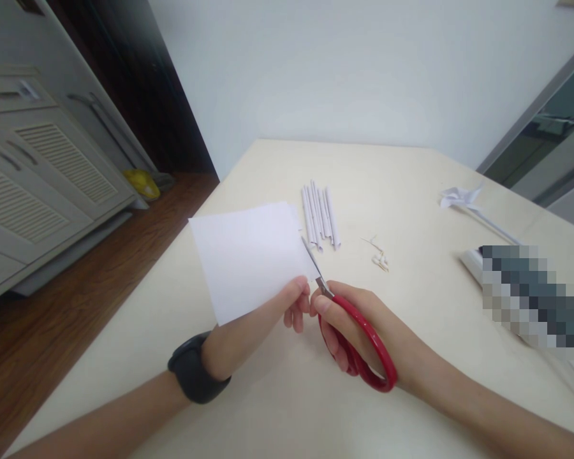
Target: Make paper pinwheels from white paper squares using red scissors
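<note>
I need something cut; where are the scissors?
Head view, right of centre: the right hand holds the scissors, blades by the right edge of the paper.

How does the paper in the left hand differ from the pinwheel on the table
The paper is a flat sheet; the pinwheel is folded, with a stick. The paper is held by the left hand; the pinwheel lies on the table. Both look white.
</note>
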{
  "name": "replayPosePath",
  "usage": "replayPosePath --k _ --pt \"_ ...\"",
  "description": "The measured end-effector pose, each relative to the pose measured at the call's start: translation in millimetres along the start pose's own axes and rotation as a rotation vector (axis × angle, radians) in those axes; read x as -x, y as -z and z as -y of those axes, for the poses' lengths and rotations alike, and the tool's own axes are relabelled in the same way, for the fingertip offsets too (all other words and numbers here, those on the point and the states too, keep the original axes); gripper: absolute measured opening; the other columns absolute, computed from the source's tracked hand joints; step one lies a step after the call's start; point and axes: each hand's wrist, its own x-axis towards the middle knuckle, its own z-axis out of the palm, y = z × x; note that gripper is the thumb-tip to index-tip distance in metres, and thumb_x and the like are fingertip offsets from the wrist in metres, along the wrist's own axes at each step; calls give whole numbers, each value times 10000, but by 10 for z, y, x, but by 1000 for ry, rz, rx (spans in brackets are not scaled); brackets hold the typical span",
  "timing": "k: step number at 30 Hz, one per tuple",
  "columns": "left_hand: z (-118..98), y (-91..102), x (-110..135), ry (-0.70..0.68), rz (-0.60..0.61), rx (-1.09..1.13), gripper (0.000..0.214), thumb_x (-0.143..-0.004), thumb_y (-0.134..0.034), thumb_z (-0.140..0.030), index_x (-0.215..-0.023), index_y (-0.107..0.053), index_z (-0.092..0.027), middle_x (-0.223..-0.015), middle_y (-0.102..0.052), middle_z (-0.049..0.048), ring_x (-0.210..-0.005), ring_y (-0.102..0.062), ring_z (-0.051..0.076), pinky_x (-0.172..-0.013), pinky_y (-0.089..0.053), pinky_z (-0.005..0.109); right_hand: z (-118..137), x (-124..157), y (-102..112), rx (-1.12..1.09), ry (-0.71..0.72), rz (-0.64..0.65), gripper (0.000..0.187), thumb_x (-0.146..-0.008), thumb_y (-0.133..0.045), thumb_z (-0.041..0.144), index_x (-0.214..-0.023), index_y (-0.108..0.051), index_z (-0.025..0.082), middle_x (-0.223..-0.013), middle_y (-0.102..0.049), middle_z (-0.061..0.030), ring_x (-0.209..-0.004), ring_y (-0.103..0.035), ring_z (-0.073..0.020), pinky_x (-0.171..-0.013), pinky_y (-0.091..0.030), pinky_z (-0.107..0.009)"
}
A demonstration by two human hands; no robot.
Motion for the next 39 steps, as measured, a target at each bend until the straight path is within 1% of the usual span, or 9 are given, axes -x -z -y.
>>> replayPosePath --k 7,14,20,24,28,31,34,36,39 --pt "-30 -11 -7 -26 27 29 434 -833 -437 -350 -426 -437 -198 -496 -523 -19 -533 -507 148 -657 -429 281 -18 7 -1 -3 0 -3 259 -898 -375 342 -688 -410 194 -524 -510 48 -415 -481 -86 -420 -402 -212" --pt "28 16 -41 28 136 194 405 -886 -356 -395 -579 -527 -194 -519 -509 -36 -525 -484 124 -617 -397 257 -21 -32 19 -34 -24 -28 275 -886 -395 397 -712 -442 189 -487 -486 59 -380 -455 -76 -385 -382 -196" --pt "2 30 -75 -31 101 357 333 -879 -413 -318 -604 -529 -170 -539 -497 -41 -470 -439 93 -544 -372 241 -50 -21 43 -62 -26 -19 294 -860 -435 448 -719 -431 190 -520 -474 56 -388 -434 -72 -389 -380 -196" --pt "-17 28 -88 -23 91 403 329 -880 -406 -306 -603 -516 -168 -552 -490 -40 -457 -423 89 -540 -381 245 -13 -12 54 -125 -43 9 332 -857 -420 489 -716 -442 189 -516 -464 52 -390 -411 -73 -395 -366 -199" --pt "10 32 -81 -26 134 439 308 -876 -420 -298 -620 -533 -170 -581 -514 -30 -489 -451 99 -528 -386 243 71 -3 83 -194 -16 55 328 -881 -380 478 -828 -510 182 -499 -447 52 -406 -412 -84 -421 -375 -215" --pt "28 44 -57 -10 189 439 275 -867 -445 -302 -653 -564 -177 -595 -530 -30 -516 -472 107 -532 -395 238 108 -20 129 -196 39 -9 259 -880 -414 438 -885 -517 201 -569 -489 39 -446 -446 -93 -442 -398 -226" --pt "8 51 -19 0 311 316 343 -872 -429 -338 -598 -565 -181 -570 -539 -23 -544 -484 115 -601 -417 233 104 -58 181 -184 104 -156 165 -851 -507 367 -935 -497 226 -699 -545 24 -552 -521 -104 -522 -447 -238" --pt "-24 46 5 -3 410 216 396 -872 -406 -373 -560 -559 -183 -562 -547 -10 -561 -492 126 -630 -427 236 90 -79 209 -202 144 -242 179 -827 -558 317 -971 -484 239 -754 -550 29 -614 -542 -99 -591 -465 -234" --pt "-67 23 26 11 495 128 389 -855 -412 -397 -570 -570 -185 -592 -576 6 -585 -518 139 -642 -445 243 78 -87 233 -254 184 -284 205 -802 -591 237 -980 -490 246 -805 -531 37 -663 -535 -83 -612 -465 -203"
